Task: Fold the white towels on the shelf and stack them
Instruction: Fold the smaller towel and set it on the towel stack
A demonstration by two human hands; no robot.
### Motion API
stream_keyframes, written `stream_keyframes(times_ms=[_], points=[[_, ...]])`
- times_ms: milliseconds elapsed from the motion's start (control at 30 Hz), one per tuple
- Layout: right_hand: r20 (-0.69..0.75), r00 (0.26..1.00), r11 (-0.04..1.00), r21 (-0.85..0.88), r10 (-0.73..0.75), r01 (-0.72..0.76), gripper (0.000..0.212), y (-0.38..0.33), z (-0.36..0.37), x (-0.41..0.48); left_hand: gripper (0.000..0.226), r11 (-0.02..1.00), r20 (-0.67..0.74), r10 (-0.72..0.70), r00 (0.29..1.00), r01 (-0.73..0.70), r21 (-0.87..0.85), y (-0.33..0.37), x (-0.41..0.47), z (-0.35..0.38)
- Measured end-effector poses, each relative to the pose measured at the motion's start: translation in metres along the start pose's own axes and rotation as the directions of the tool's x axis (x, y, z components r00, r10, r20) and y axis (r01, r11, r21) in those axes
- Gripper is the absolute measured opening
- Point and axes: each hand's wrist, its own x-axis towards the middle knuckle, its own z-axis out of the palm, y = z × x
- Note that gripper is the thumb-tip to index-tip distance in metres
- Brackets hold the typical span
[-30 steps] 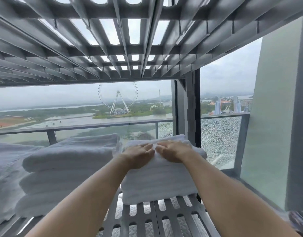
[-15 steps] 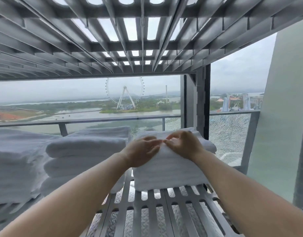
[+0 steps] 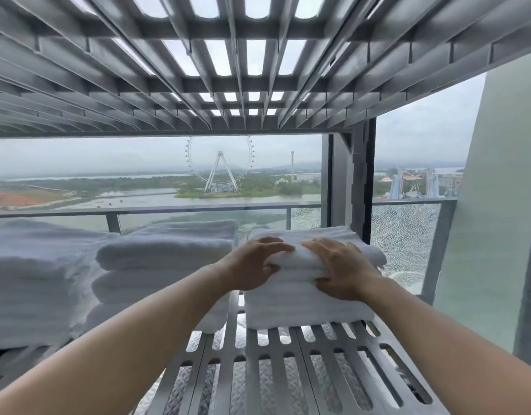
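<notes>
A stack of folded white towels (image 3: pixel 303 307) sits on the right part of the grey slatted shelf (image 3: pixel 288 372). My left hand (image 3: pixel 253 263) and my right hand (image 3: pixel 343 269) grip the front fold of its top towel, fingers on top and thumbs tucked under the fold. The two hands are a short gap apart at the middle of the stack. A taller stack of folded white towels (image 3: pixel 168 256) stands just left of it. Further left lies a bulkier white towel pile (image 3: pixel 28 280).
Another slatted shelf (image 3: pixel 258 70) hangs close overhead. A grey shelf post (image 3: pixel 357 181) rises right behind the right stack. Beyond are a glass balcony railing with a shattered pane (image 3: pixel 405 235) and a pale wall (image 3: pixel 497 205) at the right. More white fabric shows through the slats below.
My hands lay flat on top of the right stack; now their thumbs hook under the top towel's front fold and they have spread slightly apart.
</notes>
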Motion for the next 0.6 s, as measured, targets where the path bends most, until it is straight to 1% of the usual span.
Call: stream_keyframes(times_ms=[67, 100, 167, 233, 267, 333, 367, 433, 500, 533, 600], points=[[-0.036, 0.998, 0.999, 0.018, 0.041, -0.041, 0.071, 0.001, 0.0, 0.001, 0.048, 1.0, -0.031, 0.012, 0.999, -0.011, 0.027, 0.002, 0.003, 0.0], [-0.08, 0.996, 0.999, 0.026, 0.043, -0.041, 0.067, 0.002, 0.0, 0.002, 0.05, 0.998, -0.044, 0.036, 0.998, -0.034, 0.048, 0.003, 0.004, -0.001], [-0.209, 0.978, 0.999, 0.048, 0.002, 0.008, 0.056, 0.002, 0.001, 0.003, 0.054, 0.991, -0.076, 0.083, 0.994, -0.074, 0.107, 0.003, 0.006, -0.007], [-0.303, 0.952, 0.997, 0.054, -0.044, 0.063, 0.053, 0.001, 0.003, 0.006, 0.055, 0.985, -0.11, 0.101, 0.989, -0.084, 0.154, 0.001, 0.006, -0.012], [-0.307, 0.949, 0.995, 0.051, -0.065, 0.085, 0.053, 0.001, 0.003, 0.007, 0.054, 0.981, -0.117, 0.11, 0.987, -0.089, 0.174, -0.001, 0.005, -0.014], [-0.253, 0.962, 0.991, 0.059, -0.101, 0.119, 0.054, 0.002, 0.006, 0.007, 0.053, 0.97, -0.085, 0.109, 0.99, -0.087, 0.229, -0.002, -0.001, -0.011], [-0.223, 0.968, 0.989, 0.056, -0.118, 0.134, 0.054, 0.003, 0.008, 0.006, 0.053, 0.961, -0.056, 0.08, 0.995, -0.062, 0.27, -0.002, -0.005, -0.007], [-0.209, 0.969, 0.989, 0.043, -0.132, 0.144, 0.055, 0.005, 0.011, 0.002, 0.051, 0.933, -0.027, -0.003, 1.0, 0.012, 0.359, 0.0, -0.012, 0.002], [-0.2, 0.972, 0.991, 0.025, -0.123, 0.131, 0.057, 0.006, 0.01, 0.001, 0.05, 0.92, -0.026, -0.046, 0.999, 0.052, 0.388, 0.006, -0.014, 0.007], [-0.187, 0.975, 0.992, 0.012, -0.121, 0.125, 0.058, 0.006, 0.008, 0.001, 0.052, 0.923, -0.016, -0.055, 0.998, 0.057, 0.381, 0.009, -0.014, 0.01], [-0.166, 0.98, 0.994, -0.012, -0.11, 0.109, 0.06, 0.007, 0.006, 0.002, 0.07, 0.922, 0.02, -0.068, 0.997, 0.056, 0.382, 0.014, -0.015, 0.013]])
